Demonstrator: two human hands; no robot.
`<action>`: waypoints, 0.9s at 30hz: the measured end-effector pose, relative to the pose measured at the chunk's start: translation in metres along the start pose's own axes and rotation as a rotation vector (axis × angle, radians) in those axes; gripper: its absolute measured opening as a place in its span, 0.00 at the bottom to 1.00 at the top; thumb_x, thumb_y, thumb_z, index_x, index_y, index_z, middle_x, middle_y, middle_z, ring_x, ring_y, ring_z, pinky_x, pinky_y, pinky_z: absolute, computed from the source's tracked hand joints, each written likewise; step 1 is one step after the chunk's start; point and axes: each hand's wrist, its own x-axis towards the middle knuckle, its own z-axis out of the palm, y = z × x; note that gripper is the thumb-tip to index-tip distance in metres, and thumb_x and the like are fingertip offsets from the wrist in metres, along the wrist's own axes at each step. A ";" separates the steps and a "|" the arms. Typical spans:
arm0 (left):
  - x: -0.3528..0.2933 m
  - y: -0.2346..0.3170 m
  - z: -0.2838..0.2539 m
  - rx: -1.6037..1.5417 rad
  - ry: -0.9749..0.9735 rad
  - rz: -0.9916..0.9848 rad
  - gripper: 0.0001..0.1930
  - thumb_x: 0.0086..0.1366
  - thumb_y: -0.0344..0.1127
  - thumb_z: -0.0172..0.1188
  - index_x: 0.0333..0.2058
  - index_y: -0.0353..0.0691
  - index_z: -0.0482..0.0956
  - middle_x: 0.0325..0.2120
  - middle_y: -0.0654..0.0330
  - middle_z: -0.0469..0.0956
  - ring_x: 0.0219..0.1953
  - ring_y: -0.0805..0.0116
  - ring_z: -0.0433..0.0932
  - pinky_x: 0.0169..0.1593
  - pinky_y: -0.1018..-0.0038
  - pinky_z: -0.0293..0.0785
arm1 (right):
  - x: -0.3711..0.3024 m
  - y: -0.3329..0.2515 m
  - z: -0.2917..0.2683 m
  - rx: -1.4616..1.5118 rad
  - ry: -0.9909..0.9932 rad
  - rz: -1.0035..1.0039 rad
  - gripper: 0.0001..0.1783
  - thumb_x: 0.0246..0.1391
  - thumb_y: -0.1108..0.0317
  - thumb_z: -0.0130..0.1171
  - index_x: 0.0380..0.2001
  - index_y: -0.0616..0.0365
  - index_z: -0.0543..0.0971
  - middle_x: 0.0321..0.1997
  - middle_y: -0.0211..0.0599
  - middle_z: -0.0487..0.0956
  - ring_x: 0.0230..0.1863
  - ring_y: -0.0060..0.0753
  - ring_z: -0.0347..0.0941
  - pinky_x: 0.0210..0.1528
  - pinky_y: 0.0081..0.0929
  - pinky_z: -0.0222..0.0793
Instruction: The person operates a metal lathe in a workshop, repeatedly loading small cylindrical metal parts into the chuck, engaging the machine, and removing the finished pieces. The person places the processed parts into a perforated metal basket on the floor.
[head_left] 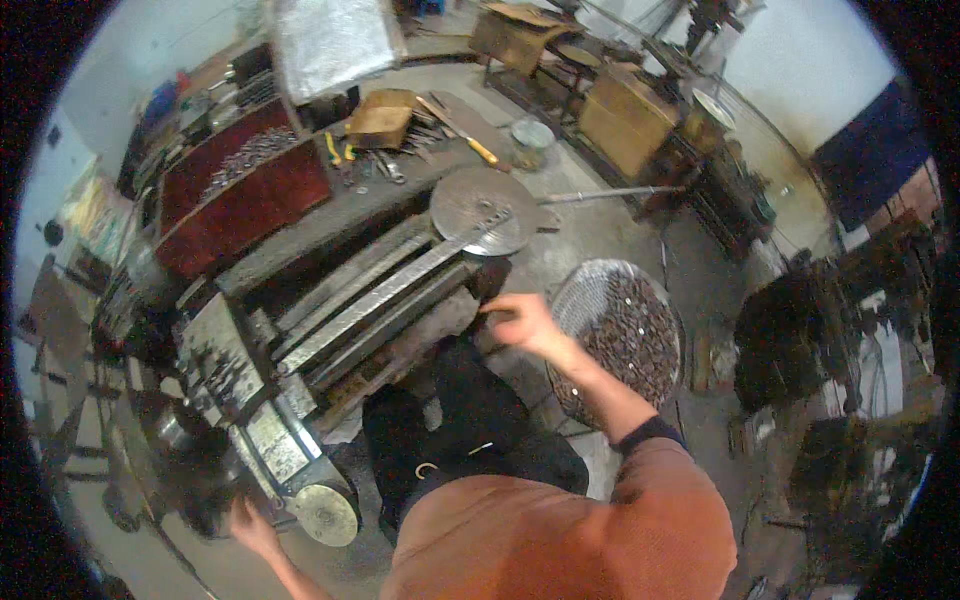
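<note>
My right hand (522,322) is beside the right end of the long metal machine bed (400,340), above the rim of a round basket. Its fingers are curled together; anything between them is too small or dark to make out. To the lower left, my left hand (250,528) reaches in beside a pale round disc (326,515) at the machine's near end. Dark machine parts and blur hide its fingertips. The basket (590,275) at my right holds many small brownish pieces (635,335).
A large round metal plate (470,205) sits at the bed's far end, with a rod (610,194) pointing right. Behind the bed stands a red tray (240,215) of small metal pieces. Tools and a cardboard box (382,118) lie beyond. Dark machinery (790,330) lines the right side.
</note>
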 end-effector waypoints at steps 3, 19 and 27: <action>0.002 0.004 -0.003 0.108 -0.036 -0.038 0.15 0.60 0.34 0.52 0.40 0.25 0.75 0.36 0.47 0.78 0.40 0.58 0.76 0.46 0.69 0.68 | -0.064 0.063 -0.072 -0.243 0.203 0.404 0.24 0.29 0.61 0.59 0.35 0.62 0.79 0.34 0.48 0.79 0.37 0.39 0.76 0.41 0.30 0.70; 0.009 0.010 -0.004 0.178 -0.131 -0.128 0.15 0.59 0.35 0.55 0.39 0.28 0.76 0.39 0.48 0.77 0.43 0.57 0.74 0.50 0.68 0.65 | -0.106 0.183 -0.104 -0.905 -0.232 0.272 0.20 0.31 0.67 0.60 0.33 0.62 0.79 0.43 0.46 0.76 0.42 0.48 0.72 0.47 0.36 0.69; 0.018 -0.007 -0.034 0.081 -0.435 0.006 0.14 0.59 0.32 0.55 0.39 0.26 0.75 0.31 0.53 0.79 0.33 0.61 0.76 0.40 0.68 0.69 | -0.082 0.146 -0.097 -0.766 -0.191 0.448 0.24 0.29 0.64 0.60 0.37 0.58 0.79 0.53 0.49 0.69 0.53 0.47 0.66 0.54 0.32 0.63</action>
